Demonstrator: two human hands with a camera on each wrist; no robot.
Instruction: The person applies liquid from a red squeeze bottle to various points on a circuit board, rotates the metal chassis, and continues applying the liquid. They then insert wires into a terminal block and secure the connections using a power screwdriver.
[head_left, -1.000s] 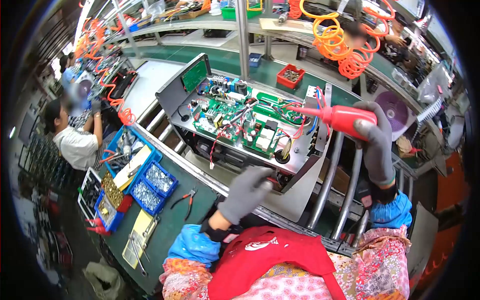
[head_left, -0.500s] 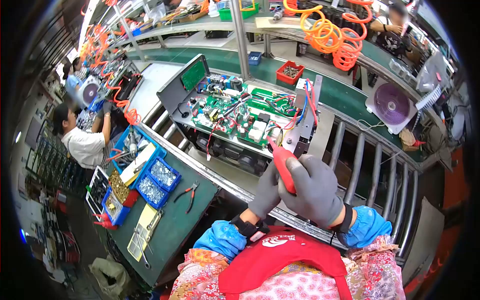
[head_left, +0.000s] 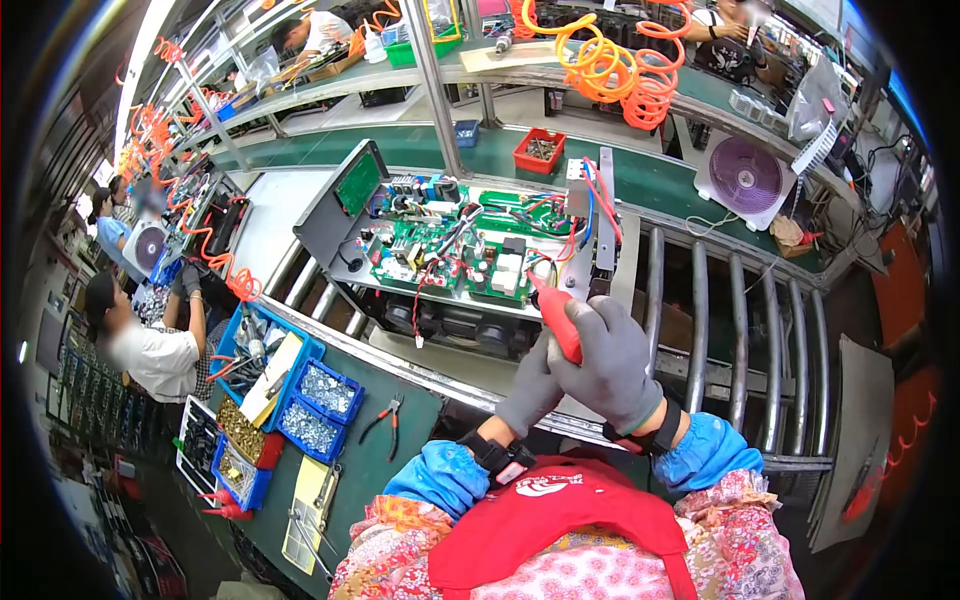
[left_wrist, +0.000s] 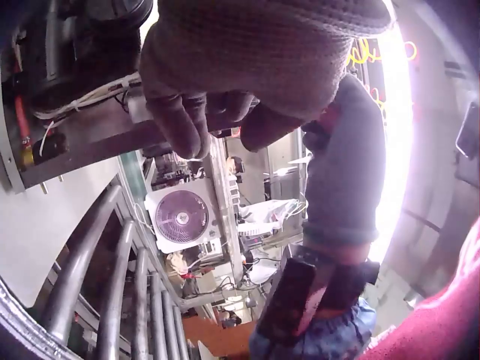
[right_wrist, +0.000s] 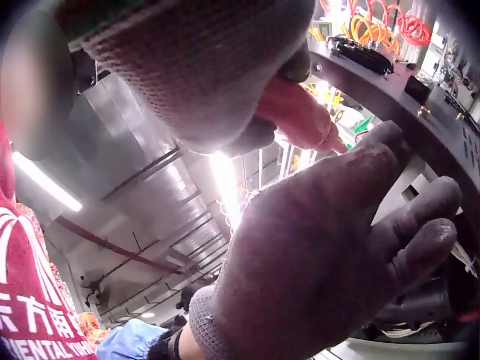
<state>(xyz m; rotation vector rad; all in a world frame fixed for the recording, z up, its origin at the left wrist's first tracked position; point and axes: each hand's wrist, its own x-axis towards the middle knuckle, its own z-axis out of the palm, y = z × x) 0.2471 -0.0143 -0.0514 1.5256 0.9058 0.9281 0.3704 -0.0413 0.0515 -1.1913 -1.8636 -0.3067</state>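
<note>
My gloved right hand [head_left: 610, 365] grips a red squeeze bottle [head_left: 560, 325], its narrow nozzle tilted up toward the front right corner of an opened metal chassis [head_left: 560, 300]. Green circuit boards [head_left: 440, 245] with bundles of coloured wires fill the chassis top. Just left of the bottle, and partly covered by the right hand, is my gloved left hand [head_left: 533, 385]. In the right wrist view the left hand [right_wrist: 315, 225] reaches toward the chassis with loosely bent fingers, its forefinger close to the tip of the bottle [right_wrist: 300, 116].
Steel rollers [head_left: 740, 340] run to the right of the chassis. On the green bench at left stand blue bins [head_left: 320, 410] of small metal parts, with red-handled pliers [head_left: 382, 428] beside them. A red bin [head_left: 538, 150] and a purple fan [head_left: 745, 177] are farther back. Orange coiled hoses [head_left: 600, 65] hang overhead.
The bottle has come down from the right side of the chassis to its front corner, nozzle swung from leftward to upward. Both hands came together there and have since stayed close.
</note>
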